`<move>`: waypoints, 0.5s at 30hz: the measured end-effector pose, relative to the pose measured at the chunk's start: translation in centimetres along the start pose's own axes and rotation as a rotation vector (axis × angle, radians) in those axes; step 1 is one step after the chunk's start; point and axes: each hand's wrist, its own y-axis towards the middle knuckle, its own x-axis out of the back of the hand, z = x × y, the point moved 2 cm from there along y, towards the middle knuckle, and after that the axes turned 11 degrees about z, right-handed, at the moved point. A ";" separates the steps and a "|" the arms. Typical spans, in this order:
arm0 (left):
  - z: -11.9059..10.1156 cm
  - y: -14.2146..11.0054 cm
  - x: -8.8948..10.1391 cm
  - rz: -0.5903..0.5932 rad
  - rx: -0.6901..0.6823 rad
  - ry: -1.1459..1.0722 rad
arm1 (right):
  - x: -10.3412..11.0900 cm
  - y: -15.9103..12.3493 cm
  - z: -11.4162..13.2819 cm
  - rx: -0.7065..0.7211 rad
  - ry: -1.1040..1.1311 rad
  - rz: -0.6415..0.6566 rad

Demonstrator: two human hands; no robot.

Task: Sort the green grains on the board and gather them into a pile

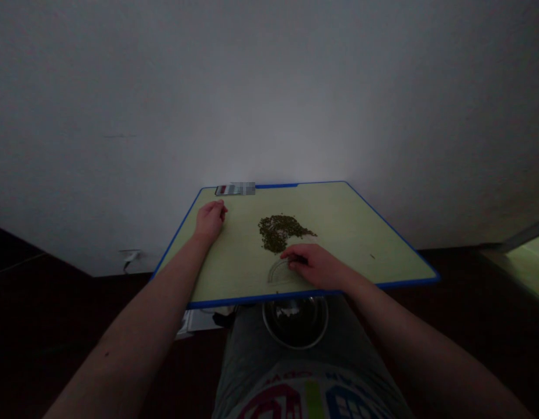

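Observation:
A loose heap of small greenish-brown grains, like dried beans (275,233), lies in the middle of a pale yellow board (339,215) with a blue edge. At the near side of the heap is my right hand (315,265), its fingers curled and thumb close to the index finger; whatever may be between them is hidden. A pale curved shape (274,269) shows on the board beside its fingertips. My left hand (211,220) rests on the left part of the board, loosely fisted, with nothing seen in it. Below the near edge, a round metal bowl (273,331) sits at my lap, partly covered by the board.
A phone (228,190), partly blurred, lies at the board's far left corner. One small dark speck (372,256) is on the right side. A light wall (269,105) stands right behind the board. A plug with a cable (130,259) is low on the wall at left.

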 end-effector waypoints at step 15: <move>0.3 0.4 0.2 0.014 -0.016 -0.028 | 0.7 -2.1 0.3 -0.021 -0.031 -0.012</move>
